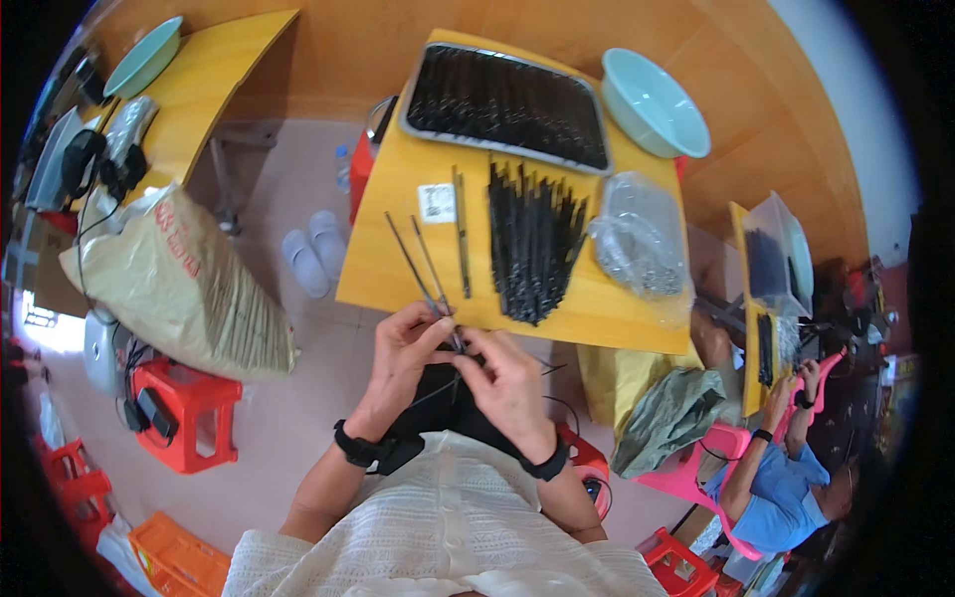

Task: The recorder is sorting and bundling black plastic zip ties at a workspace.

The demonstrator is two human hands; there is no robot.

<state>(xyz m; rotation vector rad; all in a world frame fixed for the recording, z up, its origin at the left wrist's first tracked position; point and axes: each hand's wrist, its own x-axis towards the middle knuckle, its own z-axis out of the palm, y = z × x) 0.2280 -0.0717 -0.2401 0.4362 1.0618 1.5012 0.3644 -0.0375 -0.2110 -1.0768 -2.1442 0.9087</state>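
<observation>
My left hand (403, 353) is closed in a pinch on thin dark metal-looking strips (406, 251), which stick up past its fingertips over the table's near edge. Close beside it, my right hand (507, 383) has its thumb and fingers pinched at the lower part of the same strips; whatever small part sits between the fingertips is hidden. Just beyond my hands, a fanned pile of black strips (532, 244) lies on the yellow table (388, 289). Left of that pile lie a couple of separate strips (462, 234) and a white printed label (437, 203).
A tray (507, 151) full of black strips stands at the table's far side, with a pale green basin (652, 104) to its right. Clear plastic bag (637, 224) holds small metal parts. Floor items include a large sack (189, 289) and red stool (194, 418). A co-worker (771, 488) sits right.
</observation>
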